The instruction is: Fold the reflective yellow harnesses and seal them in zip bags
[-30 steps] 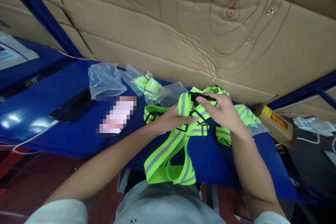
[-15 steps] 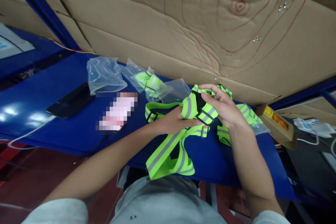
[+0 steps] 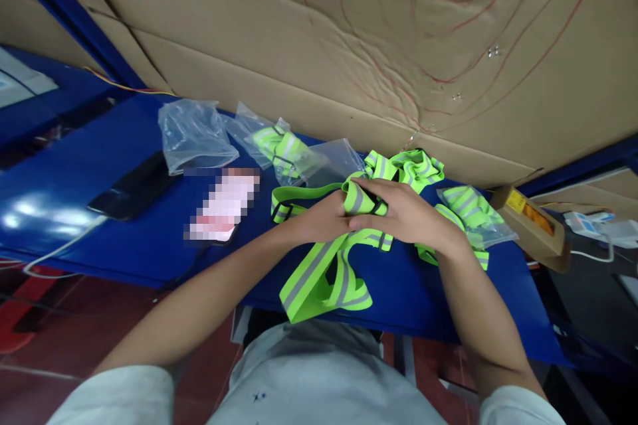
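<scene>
A green reflective strap (image 3: 312,275) with grey stripes and black buckles lies across the blue table, one loop hanging at the front edge. My left hand (image 3: 329,216) is closed on its bunched part. From the right, my right hand (image 3: 399,209) wraps round the same bundle, its thumb and fingers on the folded band. The two hands meet, and their fingers partly hide the buckle. More green strap (image 3: 416,167) is heaped just behind my right hand.
Clear plastic bags (image 3: 197,136) lie at the back left, one holding green straps (image 3: 284,149). A phone (image 3: 224,206) and a black object (image 3: 129,189) are on the left. At the right are another bagged strap (image 3: 471,209) and a cardboard box (image 3: 531,226). Cardboard (image 3: 279,40) stands behind.
My right hand has come down and left and closed over the bundle, covering the black buckle seen before. The view has shifted slightly.
</scene>
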